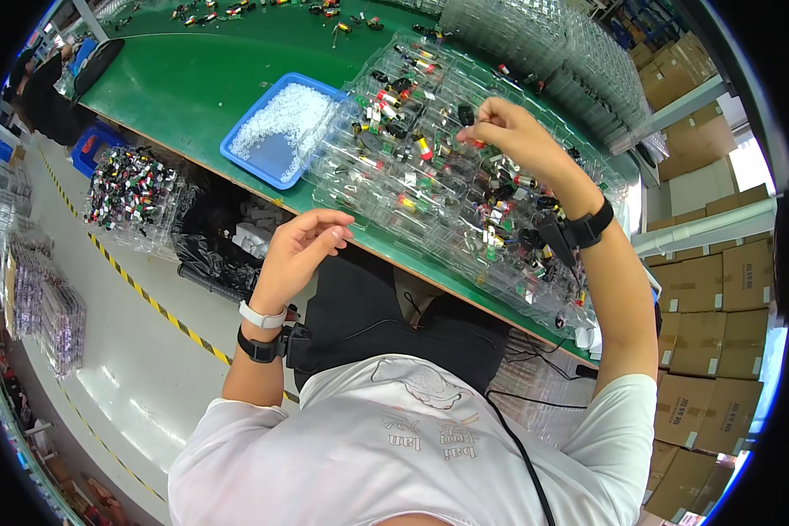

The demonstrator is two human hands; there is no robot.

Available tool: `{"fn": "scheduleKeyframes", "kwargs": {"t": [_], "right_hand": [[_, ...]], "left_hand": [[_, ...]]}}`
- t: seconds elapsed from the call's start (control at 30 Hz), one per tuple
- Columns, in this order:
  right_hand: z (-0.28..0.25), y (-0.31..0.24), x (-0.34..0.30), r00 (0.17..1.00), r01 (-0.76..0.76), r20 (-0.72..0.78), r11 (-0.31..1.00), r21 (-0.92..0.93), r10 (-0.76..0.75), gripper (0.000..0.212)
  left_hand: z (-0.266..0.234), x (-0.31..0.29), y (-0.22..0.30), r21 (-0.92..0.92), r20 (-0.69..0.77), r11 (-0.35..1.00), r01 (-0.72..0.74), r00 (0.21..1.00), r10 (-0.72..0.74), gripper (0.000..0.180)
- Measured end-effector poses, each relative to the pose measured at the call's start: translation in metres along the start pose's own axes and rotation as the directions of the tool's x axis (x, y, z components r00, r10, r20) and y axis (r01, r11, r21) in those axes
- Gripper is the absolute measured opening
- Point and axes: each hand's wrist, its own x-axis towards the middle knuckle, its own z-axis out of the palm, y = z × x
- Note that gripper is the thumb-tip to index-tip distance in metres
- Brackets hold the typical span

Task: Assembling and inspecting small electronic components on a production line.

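Starting out left, beyond the counter's near edge (175, 162), a heap of small wired parts (130, 188) sits low down, loaded on clear trays, which presumably keeps that bulk off the work surface. Up on the counter, along the near edge, here's a shallow blue tray (276, 164) of little white pieces (276, 114); its low rim looks handy for keeping them from scattering, and it's within easy reach. Just below it, the left hand (303, 250) hangs in the air by the near edge, fingers loosely curled, thumb and fingertips slightly apart, nothing visible in them. Across the middle we go: clear compartmented trays (351, 188) spread right up to the near edge, filled with small electronic parts (423, 147), the dividers likely there to keep wires from tangling. Over them, the right hand (508, 131) reaches in with bent fingers and thumb drawn close, a dark part (465, 115) right at its fingertips; whether it's gripped, I can't tell! Finally, clear trays stand stacked (579, 74) toward the far right corner, probably nested to save room.
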Motion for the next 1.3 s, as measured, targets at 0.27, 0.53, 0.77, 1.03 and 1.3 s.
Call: {"fn": "scheduleKeyframes", "kwargs": {"t": [0.27, 0.53, 0.77, 1.03, 1.3], "right_hand": [[-0.028, -0.016, -0.05, 0.993, -0.096, 0.029, 0.658, 0.747, 0.111, 0.02], [-0.012, -0.026, -0.08, 0.994, -0.105, 0.071, 0.626, 0.773, 0.079, 0.028], [-0.011, -0.023, -0.114, 0.976, -0.169, 0.016, 0.709, 0.685, 0.218, 0.024], [-0.009, 0.007, -0.133, 0.977, -0.083, -0.079, 0.686, 0.723, 0.201, 0.021], [-0.007, 0.007, -0.149, 0.97, 0.022, -0.175, 0.659, 0.752, 0.167, 0.026]], "left_hand": [[-0.041, 0.018, 0.013, 0.126, -0.194, 0.991, -0.043, 0.979, 0.067, 0.021], [-0.021, 0.026, 0.02, 0.12, -0.122, 0.984, -0.132, 0.982, 0.146, 0.02], [-0.072, 0.058, 0.014, 0.544, -0.321, 0.838, -0.044, 0.912, 0.257, 0.017], [-0.136, 0.112, -0.011, 0.966, -0.174, 0.247, 0.081, 0.908, 0.38, 0.015], [-0.15, 0.13, -0.025, 0.991, -0.059, 0.134, 0.021, 0.956, 0.287, 0.011]]}}
